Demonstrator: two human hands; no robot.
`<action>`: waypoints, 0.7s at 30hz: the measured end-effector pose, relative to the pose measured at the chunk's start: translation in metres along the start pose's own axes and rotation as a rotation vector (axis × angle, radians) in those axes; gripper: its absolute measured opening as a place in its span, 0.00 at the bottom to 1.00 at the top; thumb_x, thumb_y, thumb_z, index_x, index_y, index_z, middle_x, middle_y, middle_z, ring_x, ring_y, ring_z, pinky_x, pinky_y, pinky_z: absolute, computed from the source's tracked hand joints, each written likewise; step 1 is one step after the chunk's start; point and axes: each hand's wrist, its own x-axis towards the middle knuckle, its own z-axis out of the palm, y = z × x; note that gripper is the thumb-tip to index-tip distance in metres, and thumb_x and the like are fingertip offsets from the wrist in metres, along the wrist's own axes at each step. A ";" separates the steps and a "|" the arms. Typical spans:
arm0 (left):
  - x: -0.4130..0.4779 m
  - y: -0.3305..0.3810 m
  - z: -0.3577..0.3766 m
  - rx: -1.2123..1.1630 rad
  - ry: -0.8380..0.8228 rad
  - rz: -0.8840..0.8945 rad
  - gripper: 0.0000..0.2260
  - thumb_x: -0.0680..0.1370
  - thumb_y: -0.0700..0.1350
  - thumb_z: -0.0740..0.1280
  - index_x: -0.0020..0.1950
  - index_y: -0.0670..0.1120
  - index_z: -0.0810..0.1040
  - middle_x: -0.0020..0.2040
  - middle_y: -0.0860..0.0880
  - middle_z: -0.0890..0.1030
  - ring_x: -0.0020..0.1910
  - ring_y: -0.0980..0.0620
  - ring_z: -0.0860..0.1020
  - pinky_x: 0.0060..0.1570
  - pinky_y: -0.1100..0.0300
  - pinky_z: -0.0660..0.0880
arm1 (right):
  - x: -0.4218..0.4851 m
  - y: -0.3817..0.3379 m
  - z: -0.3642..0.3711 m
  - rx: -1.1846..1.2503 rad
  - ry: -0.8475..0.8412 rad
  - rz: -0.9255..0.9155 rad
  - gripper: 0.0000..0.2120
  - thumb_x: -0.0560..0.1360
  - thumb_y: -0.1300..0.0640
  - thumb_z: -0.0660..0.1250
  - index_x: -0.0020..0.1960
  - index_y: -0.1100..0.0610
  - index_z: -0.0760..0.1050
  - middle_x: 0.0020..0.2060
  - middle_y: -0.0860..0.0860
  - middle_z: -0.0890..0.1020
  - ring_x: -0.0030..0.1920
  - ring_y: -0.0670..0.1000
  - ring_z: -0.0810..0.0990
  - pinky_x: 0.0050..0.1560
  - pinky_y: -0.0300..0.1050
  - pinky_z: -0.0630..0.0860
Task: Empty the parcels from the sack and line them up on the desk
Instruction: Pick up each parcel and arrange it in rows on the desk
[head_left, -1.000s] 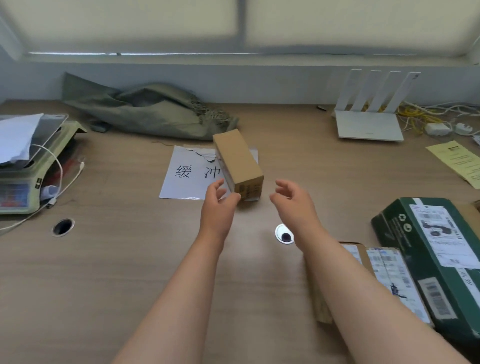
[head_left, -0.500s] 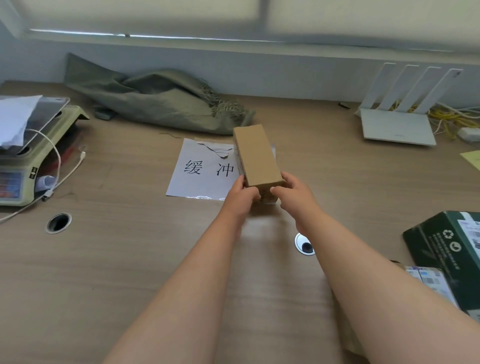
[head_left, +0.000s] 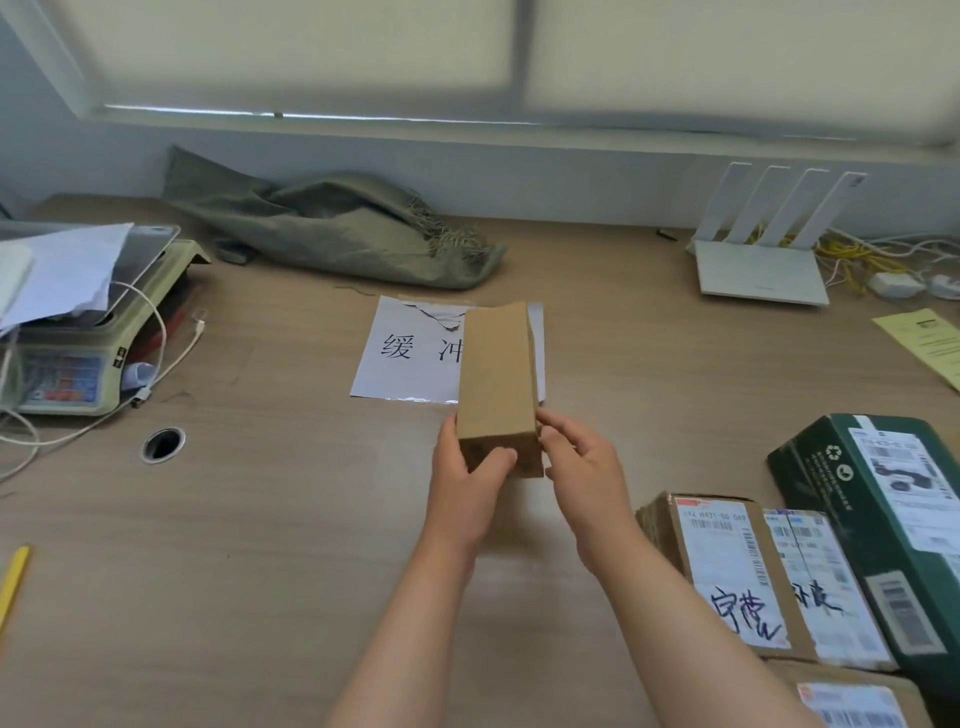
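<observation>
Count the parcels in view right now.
5. A plain brown box held at centre; a green box at right; a cardboard parcel and a pale parcel side by side left of it; a cut-off parcel at the bottom-right corner. The sack may hide more.

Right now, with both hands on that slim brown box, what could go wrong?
1. The left hand and right hand grip only the near end of the cardboard box, so its far end could tip or slip.
2. The box is over the torn white sheet; sliding it might drag or rip the paper.
3. The labelled parcels sit nearby on the right; a swing could knock them.
</observation>
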 end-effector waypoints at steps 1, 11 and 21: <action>-0.012 0.000 -0.004 -0.004 0.023 -0.007 0.21 0.74 0.40 0.70 0.65 0.52 0.73 0.54 0.52 0.83 0.48 0.60 0.81 0.42 0.72 0.75 | -0.012 0.003 0.001 0.011 0.039 0.004 0.15 0.82 0.62 0.60 0.52 0.45 0.83 0.46 0.40 0.87 0.48 0.38 0.83 0.49 0.35 0.78; -0.129 0.022 -0.029 0.029 0.094 0.034 0.31 0.64 0.48 0.82 0.58 0.53 0.66 0.58 0.49 0.79 0.46 0.62 0.83 0.42 0.66 0.79 | -0.137 -0.019 -0.001 0.184 0.149 -0.046 0.10 0.76 0.65 0.71 0.51 0.52 0.83 0.46 0.47 0.87 0.50 0.43 0.85 0.46 0.34 0.79; -0.211 0.043 -0.041 -0.104 -0.104 0.070 0.36 0.62 0.59 0.70 0.70 0.68 0.65 0.60 0.55 0.83 0.57 0.54 0.83 0.55 0.54 0.79 | -0.209 -0.045 -0.035 0.248 -0.018 -0.026 0.11 0.78 0.60 0.69 0.60 0.54 0.81 0.53 0.52 0.87 0.58 0.54 0.84 0.63 0.55 0.78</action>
